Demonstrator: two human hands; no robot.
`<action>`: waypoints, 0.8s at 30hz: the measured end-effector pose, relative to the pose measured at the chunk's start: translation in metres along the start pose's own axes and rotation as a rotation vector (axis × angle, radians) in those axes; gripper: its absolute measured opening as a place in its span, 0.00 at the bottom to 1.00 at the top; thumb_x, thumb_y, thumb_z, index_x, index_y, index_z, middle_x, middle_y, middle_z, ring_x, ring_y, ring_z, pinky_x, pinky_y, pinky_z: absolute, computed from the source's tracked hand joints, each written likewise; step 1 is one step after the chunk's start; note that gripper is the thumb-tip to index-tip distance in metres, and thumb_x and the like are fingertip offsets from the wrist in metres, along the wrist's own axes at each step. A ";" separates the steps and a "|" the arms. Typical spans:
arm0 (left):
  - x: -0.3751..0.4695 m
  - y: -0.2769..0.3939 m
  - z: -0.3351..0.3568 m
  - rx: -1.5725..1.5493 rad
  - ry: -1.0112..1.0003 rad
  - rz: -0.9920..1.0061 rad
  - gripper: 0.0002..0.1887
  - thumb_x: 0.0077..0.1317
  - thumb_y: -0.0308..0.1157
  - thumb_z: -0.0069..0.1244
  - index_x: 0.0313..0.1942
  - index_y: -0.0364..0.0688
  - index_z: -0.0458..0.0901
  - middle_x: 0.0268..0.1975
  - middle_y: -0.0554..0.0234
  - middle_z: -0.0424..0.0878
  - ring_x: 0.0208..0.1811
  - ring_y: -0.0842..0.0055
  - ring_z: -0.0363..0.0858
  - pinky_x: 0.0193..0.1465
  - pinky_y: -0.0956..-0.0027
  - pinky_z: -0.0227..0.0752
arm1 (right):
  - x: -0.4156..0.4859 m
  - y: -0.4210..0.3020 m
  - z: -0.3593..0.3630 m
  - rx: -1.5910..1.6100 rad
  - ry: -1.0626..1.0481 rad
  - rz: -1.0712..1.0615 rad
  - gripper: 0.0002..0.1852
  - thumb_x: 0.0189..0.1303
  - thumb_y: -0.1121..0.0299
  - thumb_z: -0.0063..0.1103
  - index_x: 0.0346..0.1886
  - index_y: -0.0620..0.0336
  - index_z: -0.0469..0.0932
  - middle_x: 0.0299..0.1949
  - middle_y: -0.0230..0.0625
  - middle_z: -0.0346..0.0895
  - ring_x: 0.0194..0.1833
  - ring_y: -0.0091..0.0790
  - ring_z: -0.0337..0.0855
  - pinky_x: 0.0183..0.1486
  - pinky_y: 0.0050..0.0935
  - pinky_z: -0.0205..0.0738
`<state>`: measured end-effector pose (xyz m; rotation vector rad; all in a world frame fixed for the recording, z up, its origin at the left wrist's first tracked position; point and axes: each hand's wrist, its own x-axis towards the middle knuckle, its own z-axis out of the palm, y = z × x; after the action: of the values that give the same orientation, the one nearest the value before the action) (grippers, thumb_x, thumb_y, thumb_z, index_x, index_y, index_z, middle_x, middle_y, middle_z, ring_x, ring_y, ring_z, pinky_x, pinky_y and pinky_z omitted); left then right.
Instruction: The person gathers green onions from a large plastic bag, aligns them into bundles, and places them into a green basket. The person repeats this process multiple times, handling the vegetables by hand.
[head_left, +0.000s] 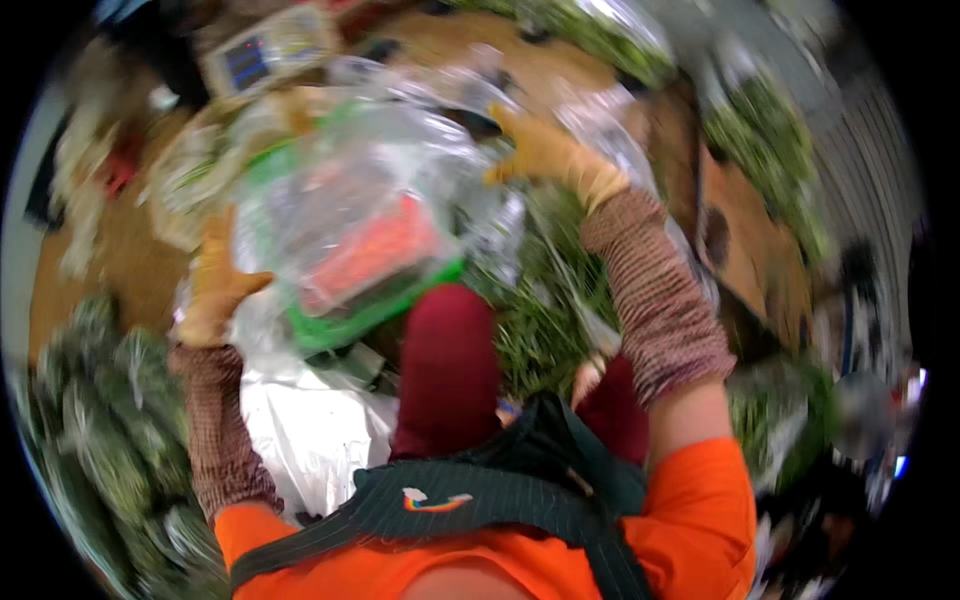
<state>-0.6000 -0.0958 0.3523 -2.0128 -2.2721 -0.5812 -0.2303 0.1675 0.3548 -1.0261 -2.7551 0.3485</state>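
Note:
My left hand (217, 281), in a yellow glove, has its fingers apart at the left side of a green plastic basket (337, 330). Nothing shows in its grasp. To the right of the basket, my right hand (536, 154), also gloved in yellow, is spread with thumb and fingers apart beside crumpled clear plastic (457, 86). On the basket lies a plastic-wrapped pack (375, 244) with orange-red contents, blurred. Loose green leafy stalks (555, 322) lie below my right forearm. White plastic sheeting (307, 420) spreads below my left hand.
A digital scale (270, 52) stands at the back left. Bagged green vegetables (112, 420) pile up at the left, with more bagged greens (772, 150) at the right. A cardboard surface (750, 240) lies beyond my right arm. A person's dark clothing (169, 45) shows at the top left.

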 end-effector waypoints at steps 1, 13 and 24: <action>0.011 0.030 -0.014 -0.019 0.021 0.130 0.40 0.46 0.27 0.59 0.62 0.39 0.59 0.60 0.51 0.64 0.61 0.61 0.63 0.61 0.60 0.58 | -0.019 0.022 -0.019 0.091 -0.016 -0.042 0.46 0.46 0.51 0.66 0.64 0.67 0.55 0.57 0.52 0.66 0.59 0.45 0.66 0.60 0.34 0.60; 0.084 0.446 0.246 0.040 -0.870 0.873 0.13 0.55 0.35 0.49 0.33 0.34 0.80 0.33 0.44 0.79 0.36 0.57 0.79 0.41 0.60 0.72 | -0.403 0.245 0.079 1.088 0.314 1.291 0.14 0.54 0.64 0.59 0.38 0.65 0.78 0.27 0.33 0.77 0.25 0.25 0.74 0.30 0.22 0.72; -0.003 0.472 0.484 0.083 -0.686 0.303 0.21 0.52 0.49 0.56 0.30 0.36 0.80 0.39 0.51 0.76 0.39 0.57 0.77 0.38 0.60 0.72 | -0.390 0.238 0.220 0.159 -0.154 1.326 0.71 0.29 0.46 0.74 0.68 0.53 0.26 0.68 0.58 0.35 0.68 0.58 0.42 0.62 0.56 0.48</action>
<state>-0.0432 0.0896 0.0170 -2.7390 -2.1284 0.2711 0.1531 0.0508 0.0442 -2.6614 -1.6500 0.7750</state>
